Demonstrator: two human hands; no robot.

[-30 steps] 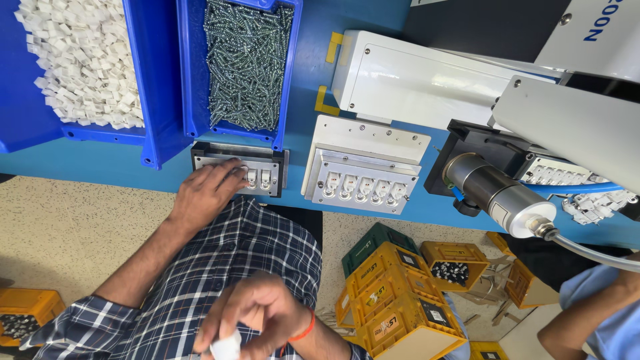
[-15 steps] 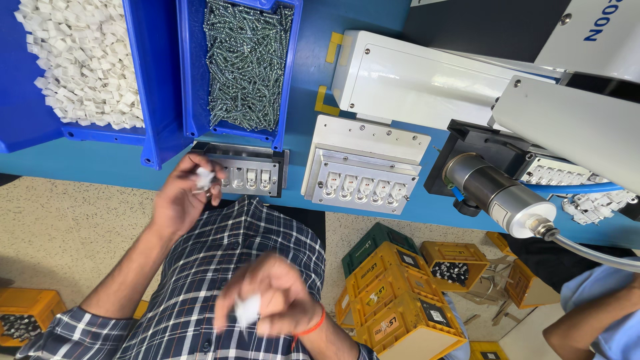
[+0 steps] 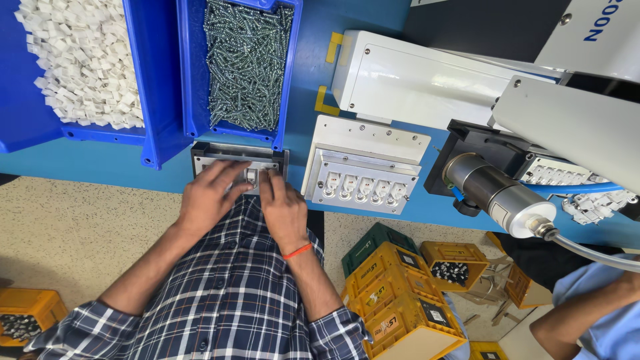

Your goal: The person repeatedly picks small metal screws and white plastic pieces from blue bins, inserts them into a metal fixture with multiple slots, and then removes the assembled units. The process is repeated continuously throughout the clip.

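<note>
Both hands are laid side by side on a small grey metal tray with slots [image 3: 212,155] at the near edge of the blue table [image 3: 100,167]. The left hand [image 3: 208,193] is spread flat, with its fingers pressed down on the left part of the tray. The right hand [image 3: 283,205] is bent a little, and its fingertips are pushed onto a small white plastic piece [image 3: 252,175] seated in the tray. Whether the piece is pinched or only pressed cannot be told. A thin orange band [image 3: 297,251] is worn on the right wrist, and checked blue and white sleeves [image 3: 220,307] are seen on both arms.

Just past the fingers, a blue plastic bin full of silver screws [image 3: 245,63] is found. To the left of that bin, a second blue bin heaped with small white plastic blocks [image 3: 80,60] is set. Just to the right of the right hand, a white metal plate holding a row of five white parts [image 3: 363,167] is placed. Further right, a shiny round metal tool with a hose [image 3: 497,197] is seen under a big white machine [image 3: 427,80].

Below the right arm, yellow plastic crates [image 3: 400,293] are stacked on the speckled floor. At the far right corner, another person's arm in a light blue sleeve [image 3: 587,313] is shown.
</note>
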